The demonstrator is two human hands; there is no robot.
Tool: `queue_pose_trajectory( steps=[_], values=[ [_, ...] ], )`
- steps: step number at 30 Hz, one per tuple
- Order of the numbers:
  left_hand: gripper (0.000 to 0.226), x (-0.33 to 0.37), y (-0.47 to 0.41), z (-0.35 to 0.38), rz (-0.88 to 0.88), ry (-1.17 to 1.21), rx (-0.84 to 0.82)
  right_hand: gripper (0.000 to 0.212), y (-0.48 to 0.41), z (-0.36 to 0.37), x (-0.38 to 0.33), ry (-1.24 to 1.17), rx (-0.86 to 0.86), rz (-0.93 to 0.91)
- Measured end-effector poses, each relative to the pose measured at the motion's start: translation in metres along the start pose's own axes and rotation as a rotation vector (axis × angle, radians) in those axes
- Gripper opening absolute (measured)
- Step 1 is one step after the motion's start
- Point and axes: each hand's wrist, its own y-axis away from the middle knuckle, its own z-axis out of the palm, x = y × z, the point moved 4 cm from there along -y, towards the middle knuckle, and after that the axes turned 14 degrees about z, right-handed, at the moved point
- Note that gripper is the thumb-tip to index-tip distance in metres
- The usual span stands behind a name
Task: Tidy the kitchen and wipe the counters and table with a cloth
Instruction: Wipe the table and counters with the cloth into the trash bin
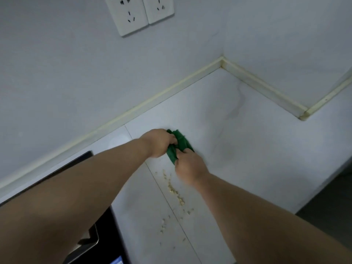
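- Left forearm (76, 187) and right forearm (266, 216), nearest the lens, are shown entering from 7 and 5 o'clock and converging at the centre of the head view.
- Left hand (160, 142): the fingers are curled round the far end of the green cloth (179, 143). This clamp is judged to gather the fabric into a compact pad.
- Right hand (190, 167): slightly blurred. Its fingers are closed on the near end of the same cloth, so the bundle is held between both hands.
- Green cloth: shown crumpled at the centre, low over the counter (257, 149). Whether it is pressed onto the surface cannot be told.
- Crumbs (174, 189): a pale scatter is spread at 6 o'clock from the cloth, beside a seam in the counter. The cloth is held at its far end, presumably so the debris can be drawn toward the near edge.
- Cooktop (106, 225): black glass is set into the counter at 8 o'clock, apart from the crumbs.
- Sockets (133, 14): two plates are mounted on the wall at 12 o'clock, well above the work.
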Motion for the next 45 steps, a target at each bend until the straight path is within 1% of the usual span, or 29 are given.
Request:
queue_pose_trajectory(
  steps=[3, 5, 8, 10, 14, 18, 21, 23, 26, 28, 30, 32, 35, 39, 43, 45],
  values=[
    [0.053, -0.001, 0.019, 0.009, -0.022, 0.0, -0.029, 0.033, 0.007, 0.004, -0.011, -0.023, -0.087, -0.022],
    [0.052, 0.001, 0.019, 0.009, -0.006, -0.023, -0.069, 0.032, 0.006, 0.001, -0.009, -0.061, -0.151, -0.018],
    [0.048, -0.001, 0.016, -0.009, -0.03, 0.003, -0.118, 0.036, 0.003, -0.013, -0.007, -0.209, -0.203, 0.041],
    [0.048, -0.004, 0.008, -0.032, -0.04, 0.023, -0.088, 0.036, -0.001, -0.029, -0.005, -0.286, -0.149, 0.09],
    [0.049, -0.007, -0.014, -0.085, 0.001, -0.045, 0.085, 0.037, -0.021, -0.07, 0.007, -0.419, 0.029, 0.15],
    [0.056, -0.006, -0.043, -0.125, 0.052, -0.118, 0.176, 0.039, -0.051, -0.106, 0.029, -0.327, 0.209, 0.166],
    [0.056, -0.005, -0.067, -0.131, 0.066, -0.133, 0.233, 0.041, -0.062, -0.118, 0.048, -0.222, 0.294, 0.201],
    [0.05, -0.006, -0.087, -0.113, 0.063, -0.131, 0.225, 0.039, -0.064, -0.111, 0.061, -0.17, 0.294, 0.234],
    [0.036, -0.008, -0.115, -0.071, 0.098, -0.184, 0.112, 0.034, -0.071, -0.078, 0.074, -0.094, 0.19, 0.265],
    [0.035, -0.012, -0.125, -0.049, 0.134, -0.215, 0.1, 0.033, -0.077, -0.058, 0.075, -0.069, 0.157, 0.287],
    [0.032, -0.024, -0.128, -0.044, 0.094, -0.183, 0.165, 0.032, -0.092, -0.05, 0.065, -0.064, 0.166, 0.269],
    [0.027, -0.044, -0.123, -0.044, 0.002, -0.144, 0.201, 0.031, -0.111, -0.046, 0.047, -0.068, 0.159, 0.207],
    [0.02, -0.079, -0.103, -0.039, -0.168, -0.114, 0.187, 0.029, -0.145, -0.038, 0.016, -0.067, 0.107, 0.136],
    [0.018, -0.115, -0.067, -0.029, -0.324, -0.055, 0.19, 0.028, -0.173, -0.023, -0.027, -0.027, 0.031, 0.01],
    [0.021, -0.124, -0.04, -0.015, -0.448, 0.021, 0.199, 0.026, -0.184, -0.015, -0.046, 0.029, -0.023, -0.091],
    [0.022, -0.122, -0.032, -0.006, -0.509, 0.054, 0.188, 0.029, -0.187, -0.013, -0.051, 0.069, -0.073, -0.156]
  ],
)
